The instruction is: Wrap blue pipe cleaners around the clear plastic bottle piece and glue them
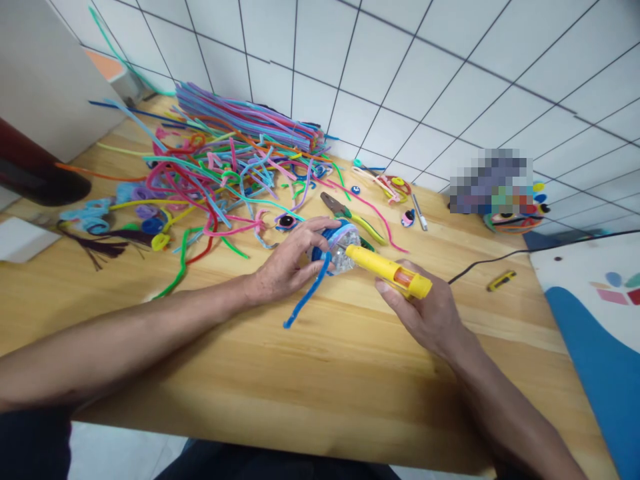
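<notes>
My left hand (295, 259) is closed around a small clear, roundish piece (346, 259) wrapped with blue and lilac pipe cleaner. A loose blue pipe cleaner end (309, 293) hangs from it toward the table's front. In my right hand (425, 303) is a yellow hot glue gun (383, 265), with its nozzle pointing left at the clear piece. Whether the nozzle touches the piece I cannot tell. Just behind the held piece lie pliers (353, 217) with green and yellow handles.
Tangled pipe cleaners (220, 180) cover the table's back left, before a bundle of straight ones (245, 117). A dark cord (480, 260) runs right from the glue gun. A yellow cutter (501, 281) lies at right, and a white-and-blue panel (590, 320) borders the table.
</notes>
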`<state>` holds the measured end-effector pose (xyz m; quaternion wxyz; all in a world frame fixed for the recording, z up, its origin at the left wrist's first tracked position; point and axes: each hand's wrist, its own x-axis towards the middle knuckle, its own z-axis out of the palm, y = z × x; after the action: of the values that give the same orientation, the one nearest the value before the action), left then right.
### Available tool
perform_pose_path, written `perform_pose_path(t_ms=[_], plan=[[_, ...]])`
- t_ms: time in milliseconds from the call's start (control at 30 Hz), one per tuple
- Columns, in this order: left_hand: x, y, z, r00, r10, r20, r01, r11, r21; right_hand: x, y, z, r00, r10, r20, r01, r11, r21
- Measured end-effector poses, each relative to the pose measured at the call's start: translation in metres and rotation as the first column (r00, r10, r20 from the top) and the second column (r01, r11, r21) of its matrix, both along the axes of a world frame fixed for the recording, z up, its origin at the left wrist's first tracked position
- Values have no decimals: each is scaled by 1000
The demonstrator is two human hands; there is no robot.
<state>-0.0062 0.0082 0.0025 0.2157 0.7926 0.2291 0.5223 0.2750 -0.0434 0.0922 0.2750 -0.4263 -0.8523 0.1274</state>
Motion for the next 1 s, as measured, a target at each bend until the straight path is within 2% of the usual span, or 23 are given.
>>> perform_pose_path(t_ms=[433, 700, 1000], plan=[[-1, 0, 1, 1000, 7, 1, -7, 999, -38, -3, -6, -2, 999, 36, 27, -36, 999, 4], [1, -1, 5, 1000, 8, 9, -8, 999, -52, 0, -2, -5, 998, -55, 1, 55, 998, 29], [0, 0, 3, 1000, 3, 1, -3, 1000, -26, -4, -4, -10, 999, -42, -8, 42, 999, 23]])
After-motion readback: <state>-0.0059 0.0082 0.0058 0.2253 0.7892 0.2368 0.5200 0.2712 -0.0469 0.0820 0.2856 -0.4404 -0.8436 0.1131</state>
